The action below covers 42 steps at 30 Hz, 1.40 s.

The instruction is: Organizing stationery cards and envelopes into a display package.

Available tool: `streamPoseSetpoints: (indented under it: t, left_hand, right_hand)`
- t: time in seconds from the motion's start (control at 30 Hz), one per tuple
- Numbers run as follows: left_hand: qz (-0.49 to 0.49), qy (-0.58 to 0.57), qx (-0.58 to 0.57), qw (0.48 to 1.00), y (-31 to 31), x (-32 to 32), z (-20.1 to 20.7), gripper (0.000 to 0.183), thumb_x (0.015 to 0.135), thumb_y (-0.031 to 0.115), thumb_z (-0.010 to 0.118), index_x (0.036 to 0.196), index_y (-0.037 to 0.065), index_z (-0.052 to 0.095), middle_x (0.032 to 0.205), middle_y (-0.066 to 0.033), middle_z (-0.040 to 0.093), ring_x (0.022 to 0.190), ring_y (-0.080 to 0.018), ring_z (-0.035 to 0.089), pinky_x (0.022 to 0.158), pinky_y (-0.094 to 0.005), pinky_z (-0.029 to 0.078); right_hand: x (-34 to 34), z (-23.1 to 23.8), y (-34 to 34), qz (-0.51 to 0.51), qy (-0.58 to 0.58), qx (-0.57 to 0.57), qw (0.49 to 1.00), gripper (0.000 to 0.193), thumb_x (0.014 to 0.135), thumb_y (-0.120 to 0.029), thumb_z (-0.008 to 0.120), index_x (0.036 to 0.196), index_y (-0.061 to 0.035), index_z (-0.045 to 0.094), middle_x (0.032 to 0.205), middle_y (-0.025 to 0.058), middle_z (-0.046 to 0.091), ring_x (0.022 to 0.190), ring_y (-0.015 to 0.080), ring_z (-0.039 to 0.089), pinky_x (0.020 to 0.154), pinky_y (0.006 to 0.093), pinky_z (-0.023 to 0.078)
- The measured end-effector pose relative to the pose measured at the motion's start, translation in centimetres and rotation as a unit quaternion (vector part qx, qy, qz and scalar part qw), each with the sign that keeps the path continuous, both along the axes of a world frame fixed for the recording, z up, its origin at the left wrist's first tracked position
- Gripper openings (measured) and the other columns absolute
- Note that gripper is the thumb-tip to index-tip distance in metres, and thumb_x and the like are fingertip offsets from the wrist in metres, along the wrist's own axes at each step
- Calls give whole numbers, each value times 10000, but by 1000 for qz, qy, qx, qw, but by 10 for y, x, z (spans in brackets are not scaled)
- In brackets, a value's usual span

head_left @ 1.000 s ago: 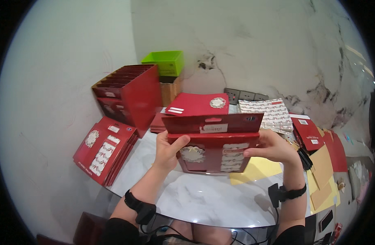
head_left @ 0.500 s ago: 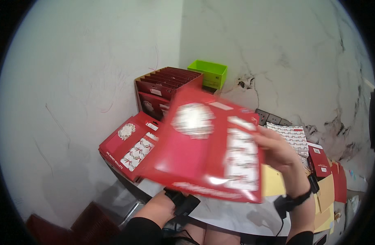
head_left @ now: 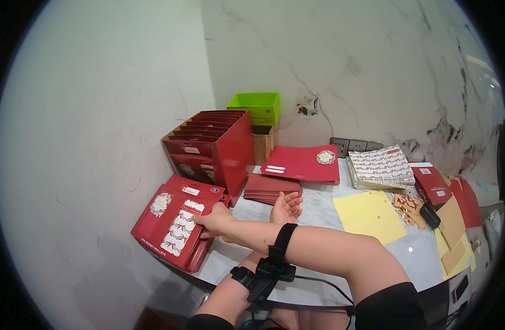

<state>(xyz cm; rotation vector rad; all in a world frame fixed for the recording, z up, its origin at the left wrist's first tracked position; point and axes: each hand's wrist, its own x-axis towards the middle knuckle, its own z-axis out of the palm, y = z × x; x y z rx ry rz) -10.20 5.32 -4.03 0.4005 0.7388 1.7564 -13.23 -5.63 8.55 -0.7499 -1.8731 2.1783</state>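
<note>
Lowered — right hand (head_left: 216, 220) on one red packet (head_left: 178, 228).

Green box (head_left: 256, 106), yellow sheet (head_left: 369, 215), patterned paper stack (head_left: 381, 168).

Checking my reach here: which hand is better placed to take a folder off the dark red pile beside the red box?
Left, probably. The left hand lies open and empty right beside the dark red pile. The right hand reaches across the body and rests on the stack of red packs.

Right hand (head_left: 215, 219) on red wallet pack (head_left: 175, 224), left hand (head_left: 285, 207) open nearby.
</note>
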Motion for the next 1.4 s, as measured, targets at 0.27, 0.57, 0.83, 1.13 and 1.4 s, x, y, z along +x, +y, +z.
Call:
streamPoseSetpoints:
  t: [0.27,0.57,0.83,1.13,1.4]
  left_hand:
    - [19,-41,-6,999,-5,0,8,427,990,472,494,1128,89,623,953,-33,654,761,-118,572,747,-299,515]
    - [62,-86,-18,994,-11,-4,14,396,954,426,568,1120,70,614,994,-43,603,768,-120,548,731,-287,503]
    - [64,-83,-29,994,-11,9,23,374,945,394,585,1109,59,608,988,-41,606,786,-117,543,728,-270,486]
    - [6,-86,179,980,-30,6,12,285,985,277,555,1142,41,589,1085,-74,675,951,-167,659,734,-293,546]
    - [91,-123,31,988,-17,-21,8,281,982,285,560,1136,49,573,1109,-55,652,933,-121,637,676,-246,518]
  right_hand:
    - [27,23,8,-51,48,508,859,895,671,-264,877,1319,55,348,975,224,632,904,416,666,745,429,544]
    - [-7,-5,-2,199,351,828,388,201,776,-225,663,964,-158,685,984,31,606,1025,214,555,873,360,416]
    - [-19,-21,7,162,271,845,432,235,787,-276,695,991,-163,665,959,15,655,1004,200,615,884,379,408]
    - [149,63,97,47,-35,807,588,507,710,-332,804,1116,-86,626,1045,104,649,1048,284,622,836,405,481]
    - [599,22,175,-613,64,466,634,365,938,-205,654,1252,-25,605,1157,54,662,1065,123,607,874,263,481]
